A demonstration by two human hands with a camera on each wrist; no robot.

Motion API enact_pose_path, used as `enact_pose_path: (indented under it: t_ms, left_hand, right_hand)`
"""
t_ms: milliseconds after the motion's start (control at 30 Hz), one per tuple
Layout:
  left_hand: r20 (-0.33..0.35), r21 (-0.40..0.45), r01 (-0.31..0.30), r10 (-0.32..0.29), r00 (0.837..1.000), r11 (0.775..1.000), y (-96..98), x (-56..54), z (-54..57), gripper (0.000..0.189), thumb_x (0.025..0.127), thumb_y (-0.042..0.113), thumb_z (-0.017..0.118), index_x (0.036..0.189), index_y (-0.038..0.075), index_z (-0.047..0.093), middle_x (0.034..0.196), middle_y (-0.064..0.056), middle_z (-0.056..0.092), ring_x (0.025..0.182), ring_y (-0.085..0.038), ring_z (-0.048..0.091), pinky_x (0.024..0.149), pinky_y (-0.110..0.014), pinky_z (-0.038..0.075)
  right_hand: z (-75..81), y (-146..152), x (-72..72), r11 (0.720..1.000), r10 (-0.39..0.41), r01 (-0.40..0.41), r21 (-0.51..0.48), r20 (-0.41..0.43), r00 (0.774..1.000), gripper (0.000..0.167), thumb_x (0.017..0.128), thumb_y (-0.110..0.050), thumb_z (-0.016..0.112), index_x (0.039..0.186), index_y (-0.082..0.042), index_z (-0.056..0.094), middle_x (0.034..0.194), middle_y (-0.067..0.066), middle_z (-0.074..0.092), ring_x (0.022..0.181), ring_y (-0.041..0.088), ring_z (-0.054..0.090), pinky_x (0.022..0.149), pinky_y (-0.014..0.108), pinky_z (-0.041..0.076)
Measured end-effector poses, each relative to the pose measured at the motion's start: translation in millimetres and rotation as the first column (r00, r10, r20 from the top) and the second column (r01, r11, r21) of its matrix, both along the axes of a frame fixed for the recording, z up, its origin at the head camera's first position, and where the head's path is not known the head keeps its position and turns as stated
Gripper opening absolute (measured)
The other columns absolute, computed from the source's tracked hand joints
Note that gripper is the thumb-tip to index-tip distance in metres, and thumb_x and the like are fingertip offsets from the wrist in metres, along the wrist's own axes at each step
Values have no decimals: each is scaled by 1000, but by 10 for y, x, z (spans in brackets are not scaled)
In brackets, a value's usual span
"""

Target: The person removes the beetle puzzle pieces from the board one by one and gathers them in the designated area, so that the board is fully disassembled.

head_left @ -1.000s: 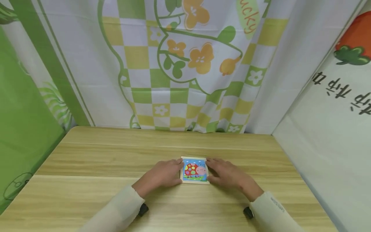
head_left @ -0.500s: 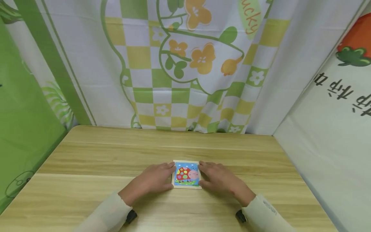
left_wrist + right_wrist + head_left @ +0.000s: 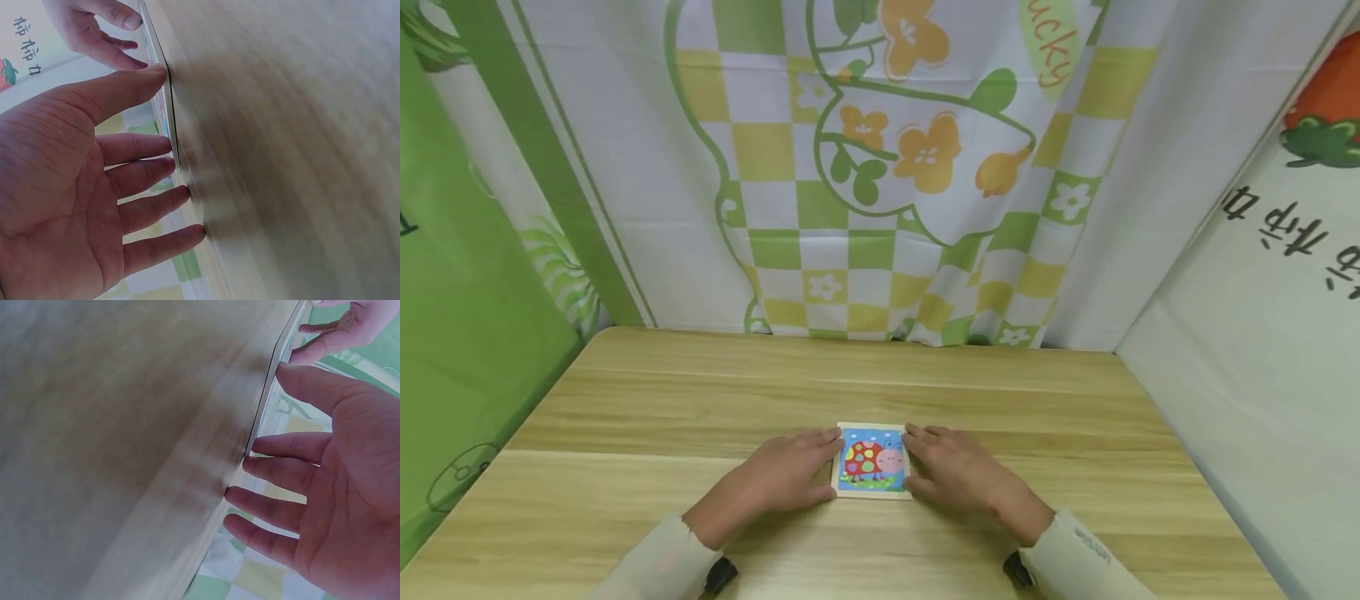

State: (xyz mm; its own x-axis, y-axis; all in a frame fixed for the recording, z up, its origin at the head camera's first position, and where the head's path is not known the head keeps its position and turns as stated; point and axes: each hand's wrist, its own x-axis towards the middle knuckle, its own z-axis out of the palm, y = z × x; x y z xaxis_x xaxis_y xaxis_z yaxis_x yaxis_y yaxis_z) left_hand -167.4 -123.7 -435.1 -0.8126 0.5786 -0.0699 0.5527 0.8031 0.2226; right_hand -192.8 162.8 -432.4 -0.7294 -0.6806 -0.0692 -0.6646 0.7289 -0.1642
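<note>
While the ladybird panel (image 3: 872,461) is flanked from both sides, it is seen face up on the counter (image 3: 880,554), well in front of the patterned curtain (image 3: 857,242). Its left edge is met by the left hand (image 3: 782,473), its right edge by the right hand (image 3: 964,473), and neither is curled: fingers extended and parted, thumbs set wide, only tips touching, nothing clasped. So the panel is framed between two sets of fingertips, and the step in hand is judged to be positioning or squaring it. Whether it is raised at all cannot be told. For the next move, even pressure from both sides seems to be called for, lest the panel be twisted.
</note>
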Motion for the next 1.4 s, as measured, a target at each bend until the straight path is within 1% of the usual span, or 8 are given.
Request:
enact_pose_path:
  t_ms: [300,567,667,800,933,1033,1267,1400]
  left_hand:
    - [-6,-3,7,-7,1000,1000,-6,13,7,69,93,37,76,146,-1,55,155,-18,46,138,-37,48,107,-51,43]
    - [-7,17,15,-15,1000,1000,5,-17,21,69,94,39,75,148,1,54,156,-20,44,139,-38,46,109,-51,42]
    - [-13,23,34,-34,999,999,18,-34,15,69,94,39,74,149,5,53,157,-19,42,142,-38,42,110,-52,39]
    - [-8,31,83,-83,997,996,74,-63,15,67,96,39,73,151,9,52,160,-18,39,146,-37,37,113,-52,35]
    - [4,37,128,-128,992,991,150,-92,12,65,97,39,71,153,11,51,161,-17,38,146,-37,36,115,-51,34]
    - [1,33,144,-144,990,989,196,-114,3,65,97,39,70,153,13,51,161,-15,38,146,-36,36,115,-50,34]
    - [24,14,177,-177,984,984,272,-156,20,62,99,36,69,154,15,50,163,-14,35,147,-34,36,115,-51,34]
    - [49,7,178,-178,983,984,311,-159,31,60,100,35,68,154,17,51,162,-14,36,147,-34,36,114,-52,35]
  right_hand:
    - [-6,-19,-17,1000,-11,11,20,6,1000,66,100,-42,65,150,-1,51,157,16,45,139,39,46,112,55,36]
    - [-2,-15,-47,999,-37,37,-10,9,999,64,100,-44,63,150,-5,52,156,15,46,139,39,46,112,57,34]
    - [0,-24,-64,998,-56,55,-31,-1,998,62,101,-44,63,150,-8,52,153,12,50,138,37,47,112,58,33]
    - [-2,-38,-110,996,-72,71,-59,-21,997,58,101,-44,64,147,-10,56,145,9,58,134,34,49,111,57,34]
    - [-21,-48,-175,994,-58,56,-91,-27,998,54,98,-43,69,142,-12,60,134,7,61,126,29,54,107,54,40]
    - [-37,-50,-219,993,-39,36,-116,-18,999,53,96,-41,72,139,-12,62,130,6,59,121,26,54,105,50,42]
    - [-53,-43,-264,992,-14,17,-123,23,1000,53,95,-39,74,138,-10,63,129,7,57,119,25,54,102,48,46]
    - [-52,-46,-267,993,-10,14,-119,37,999,55,95,-39,75,139,-10,62,131,8,56,120,26,53,102,48,46]
